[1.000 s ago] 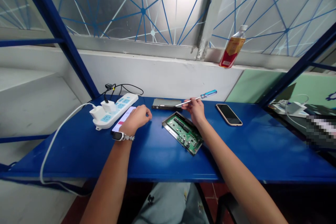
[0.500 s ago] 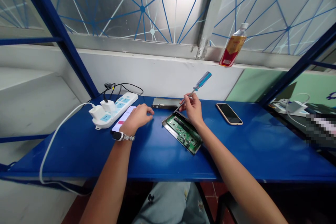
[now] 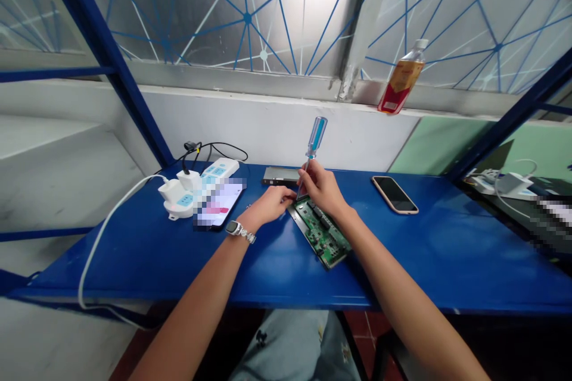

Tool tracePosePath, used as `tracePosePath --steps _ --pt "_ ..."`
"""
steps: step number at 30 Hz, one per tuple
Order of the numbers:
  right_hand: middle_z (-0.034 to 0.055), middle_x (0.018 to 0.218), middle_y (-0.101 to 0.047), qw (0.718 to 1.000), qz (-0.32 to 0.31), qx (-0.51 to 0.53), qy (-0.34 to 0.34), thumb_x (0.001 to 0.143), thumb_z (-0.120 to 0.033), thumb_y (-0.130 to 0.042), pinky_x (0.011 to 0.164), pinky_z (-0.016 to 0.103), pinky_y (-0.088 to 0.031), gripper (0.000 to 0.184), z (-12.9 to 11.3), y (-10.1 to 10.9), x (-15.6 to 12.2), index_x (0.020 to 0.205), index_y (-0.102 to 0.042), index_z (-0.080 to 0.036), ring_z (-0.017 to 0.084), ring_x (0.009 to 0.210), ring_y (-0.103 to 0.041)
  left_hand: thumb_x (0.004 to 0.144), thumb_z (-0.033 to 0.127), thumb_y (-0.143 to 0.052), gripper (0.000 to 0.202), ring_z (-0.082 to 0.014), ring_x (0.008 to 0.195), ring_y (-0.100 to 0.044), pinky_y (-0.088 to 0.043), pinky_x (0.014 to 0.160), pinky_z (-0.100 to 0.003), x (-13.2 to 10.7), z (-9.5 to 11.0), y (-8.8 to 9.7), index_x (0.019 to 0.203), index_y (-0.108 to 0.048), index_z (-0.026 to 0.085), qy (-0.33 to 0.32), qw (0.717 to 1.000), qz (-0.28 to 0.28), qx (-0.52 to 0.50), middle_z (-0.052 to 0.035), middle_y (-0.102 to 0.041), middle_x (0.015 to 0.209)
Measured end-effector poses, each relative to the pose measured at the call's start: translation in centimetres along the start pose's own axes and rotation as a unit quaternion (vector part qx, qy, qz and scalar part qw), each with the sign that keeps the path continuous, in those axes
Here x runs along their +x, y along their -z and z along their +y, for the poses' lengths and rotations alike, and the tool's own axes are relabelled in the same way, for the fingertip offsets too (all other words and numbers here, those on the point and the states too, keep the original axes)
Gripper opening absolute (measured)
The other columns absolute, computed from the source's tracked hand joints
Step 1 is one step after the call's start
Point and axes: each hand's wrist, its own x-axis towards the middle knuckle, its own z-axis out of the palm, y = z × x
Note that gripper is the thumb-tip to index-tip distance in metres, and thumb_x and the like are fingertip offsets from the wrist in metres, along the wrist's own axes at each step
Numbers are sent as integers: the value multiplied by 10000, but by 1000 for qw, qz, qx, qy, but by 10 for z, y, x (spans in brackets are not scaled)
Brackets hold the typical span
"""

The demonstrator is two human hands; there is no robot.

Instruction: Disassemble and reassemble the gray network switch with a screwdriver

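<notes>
A green circuit board in a metal tray [image 3: 324, 232] lies on the blue table [image 3: 268, 268]. My right hand [image 3: 322, 189] is closed round the shaft of a screwdriver with a clear blue handle [image 3: 315, 138], held nearly upright with its tip at the board's far left corner. My left hand [image 3: 270, 205], with a watch on its wrist, rests at that same corner, fingers curled beside the tip. Whether those fingers grip anything is hidden.
A white power strip [image 3: 196, 187] with plugs and cables sits at the left, a lit phone [image 3: 218, 202] beside it. A grey flat case [image 3: 279, 175] lies behind the board. A dark phone [image 3: 395, 194] lies at the right. A bottle [image 3: 402, 78] stands on the window ledge.
The screwdriver swung from nearly level to nearly upright, its tip down at the board's corner. My left hand left the lit phone and moved right to the board.
</notes>
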Motion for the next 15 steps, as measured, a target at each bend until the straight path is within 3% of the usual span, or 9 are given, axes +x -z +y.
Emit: tracePosePath --steps 6,15 --pt "6 743 -679 998 -6 -54 23 1029 -377 -448 655 273 -454 180 6 -2 1 920 -491 -240 168 638 -652 891 111 -512 323 -216 859 -714 -506 776 -277 6 2 -9 1034 -796 160 -7 1000 6 3 -95 -790 987" --pt "12 747 -679 999 -15 -49 15 1020 -365 -459 660 269 -453 167 10 -5 0 912 -486 -241 176 662 -660 898 122 -503 325 -212 838 -710 -503 762 -278 4 -1 -9 1018 -802 169 -13 1000 9 -2 -90 -787 958"
